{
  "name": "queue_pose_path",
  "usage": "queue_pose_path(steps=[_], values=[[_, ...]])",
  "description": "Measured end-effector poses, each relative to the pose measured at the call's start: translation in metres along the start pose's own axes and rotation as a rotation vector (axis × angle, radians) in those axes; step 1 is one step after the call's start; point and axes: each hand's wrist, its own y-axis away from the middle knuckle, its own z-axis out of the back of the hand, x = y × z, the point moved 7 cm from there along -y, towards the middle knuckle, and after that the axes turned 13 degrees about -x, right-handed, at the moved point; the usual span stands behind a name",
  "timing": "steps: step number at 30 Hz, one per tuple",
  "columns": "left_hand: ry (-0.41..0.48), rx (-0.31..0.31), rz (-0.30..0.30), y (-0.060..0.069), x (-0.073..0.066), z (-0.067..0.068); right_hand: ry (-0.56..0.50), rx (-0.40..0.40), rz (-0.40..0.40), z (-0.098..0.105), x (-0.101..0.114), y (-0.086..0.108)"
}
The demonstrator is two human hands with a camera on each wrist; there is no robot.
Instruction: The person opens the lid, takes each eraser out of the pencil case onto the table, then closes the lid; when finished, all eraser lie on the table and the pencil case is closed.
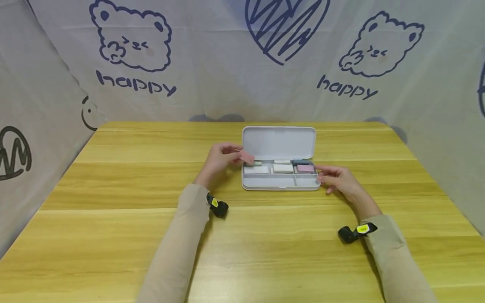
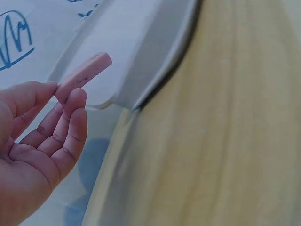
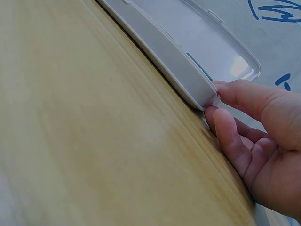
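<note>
Head view: mid-frame, left hand (image 1: 219, 160) pinches pink block (image 1: 247, 157) by white case (image 1: 278, 143), left side; right hand (image 1: 342, 182), fingers bent, grips case's right end.

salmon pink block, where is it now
In the head view, the left hand pinches the salmon pink block at the left end of the open case.

A wood-grain surface (image 1: 280, 248) stands against pale cloth hangings (image 1: 212, 54) drawn with cartoon bears (image 1: 130, 31), a heart (image 1: 286, 29) and "happy" lettering (image 1: 136, 83) in what looks like a curtained indoor filming corner, small black cameras (image 1: 219, 208) worn at both cuffs (image 1: 193, 195).
</note>
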Motion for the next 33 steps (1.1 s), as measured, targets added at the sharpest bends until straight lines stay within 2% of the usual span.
queue_pose_path(steps=[5, 10, 16, 20, 22, 28, 33], values=[[0.059, -0.011, 0.024, -0.001, -0.002, 0.011, -0.005, -0.003, 0.000, 0.001, -0.002, -0.001], [0.075, -0.047, 0.070, -0.005, 0.002, 0.025, -0.013, -0.002, 0.003, 0.001, 0.000, 0.001], [0.060, -0.056, 0.182, -0.006, 0.015, 0.032, -0.021, 0.015, 0.011, 0.001, 0.003, 0.003], [0.028, -0.048, 0.255, -0.004, 0.023, 0.033, -0.034, 0.023, 0.012, -0.001, 0.004, 0.003], [0.040, -0.039, 0.281, -0.003, 0.026, 0.033, -0.039, 0.023, 0.015, -0.001, 0.004, 0.003], [0.067, -0.009, 0.288, -0.003, 0.030, 0.030, -0.030, 0.017, 0.014, 0.001, 0.001, 0.002], [0.003, -0.043, 0.294, -0.002, 0.031, 0.032, -0.013, 0.010, 0.009, 0.001, 0.000, 0.002]])
